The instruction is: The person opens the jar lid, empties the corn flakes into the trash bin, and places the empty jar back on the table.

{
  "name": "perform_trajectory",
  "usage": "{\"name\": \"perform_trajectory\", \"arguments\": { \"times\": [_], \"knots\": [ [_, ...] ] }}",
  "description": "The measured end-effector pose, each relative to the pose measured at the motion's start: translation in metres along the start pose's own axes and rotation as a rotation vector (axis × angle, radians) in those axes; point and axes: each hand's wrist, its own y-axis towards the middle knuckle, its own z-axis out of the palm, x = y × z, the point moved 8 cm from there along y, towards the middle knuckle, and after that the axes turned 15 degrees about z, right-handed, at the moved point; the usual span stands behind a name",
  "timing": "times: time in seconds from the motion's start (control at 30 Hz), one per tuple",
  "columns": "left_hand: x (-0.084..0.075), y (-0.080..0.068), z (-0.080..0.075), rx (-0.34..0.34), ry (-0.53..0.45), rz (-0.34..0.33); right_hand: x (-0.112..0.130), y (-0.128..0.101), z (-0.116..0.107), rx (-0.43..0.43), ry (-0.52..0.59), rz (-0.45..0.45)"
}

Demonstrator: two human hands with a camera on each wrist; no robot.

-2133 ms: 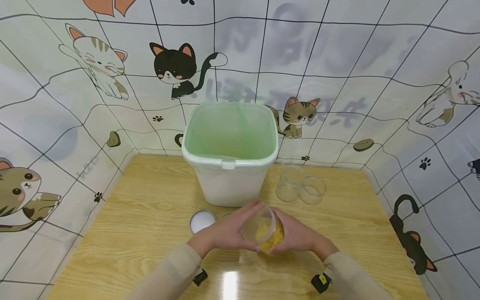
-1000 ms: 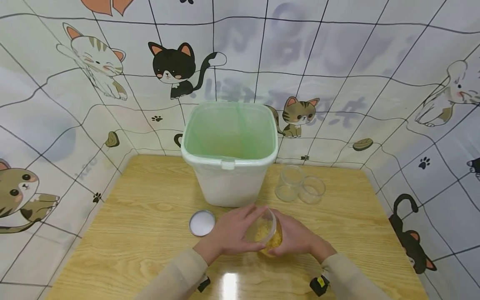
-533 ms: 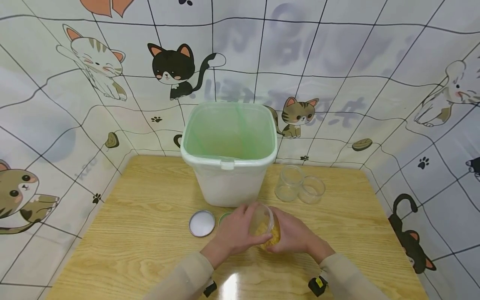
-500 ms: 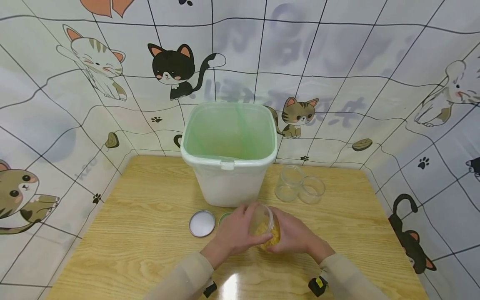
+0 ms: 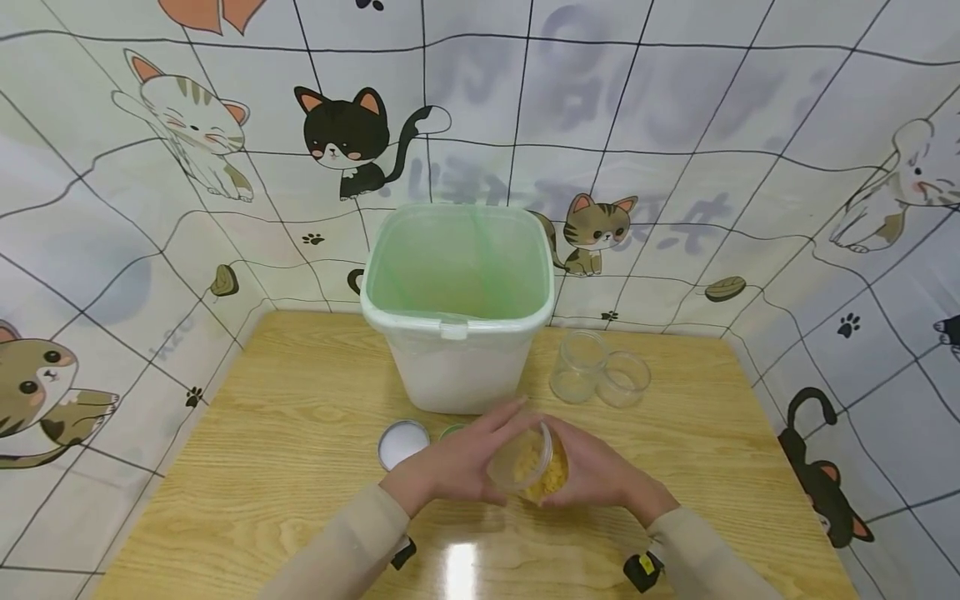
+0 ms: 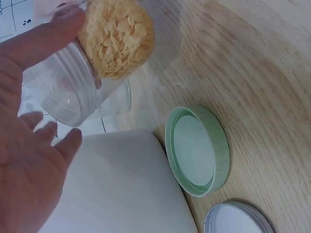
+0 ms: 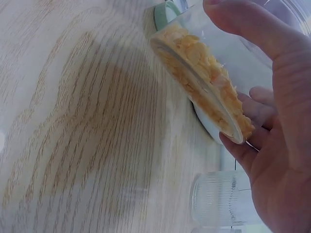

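Observation:
My right hand [image 7: 291,102] grips a clear plastic jar [image 5: 553,477] of pale yellow flakes [image 6: 119,39] by its side, thumb on the wall and fingers round the base edge. The jar is tilted, its clear round top piece [image 5: 519,462] turned toward my left hand [image 5: 465,458]. In the left wrist view, ridged rings circle this top piece, and my left thumb and fingers are spread loosely about it, fingertips right at its edge. A green lid [image 6: 197,150] and a silver-rimmed white lid [image 5: 403,443] lie on the table beside my left hand; the green one is mostly hidden in the head view.
A big white bin [image 5: 461,358] with a translucent green liner stands behind my hands. Two clear jars [image 5: 581,367] are right of it, one apparently shorter. The wooden table [image 5: 300,375] meets a cat-patterned cloth wall [image 5: 480,100] on several sides.
My left hand has turned round the jar's top piece, its thumb moving onto it and then back off. The right hand keeps its grip on the jar, which shifts only slightly.

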Motion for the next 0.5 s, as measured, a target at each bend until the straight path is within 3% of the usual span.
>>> {"name": "perform_trajectory", "arguments": {
  "times": [0.13, 0.3, 0.4, 0.5],
  "knots": [
    [0.0007, 0.0014, 0.0015, 0.038, 0.012, 0.022, 0.0001, -0.0007, 0.0024, 0.023, 0.002, -0.004],
    [0.0022, 0.0030, 0.0007, 0.032, 0.037, 0.018, -0.0018, -0.0007, 0.0046, 0.046, 0.037, 0.006],
    [0.0051, 0.0025, -0.0015, -0.006, 0.045, -0.030, -0.0035, 0.0006, 0.0045, 0.034, 0.048, 0.007],
    [0.0098, 0.0011, -0.0029, -0.050, 0.072, -0.125, -0.0050, 0.0023, 0.0029, 0.015, 0.058, 0.010]
  ]
}}
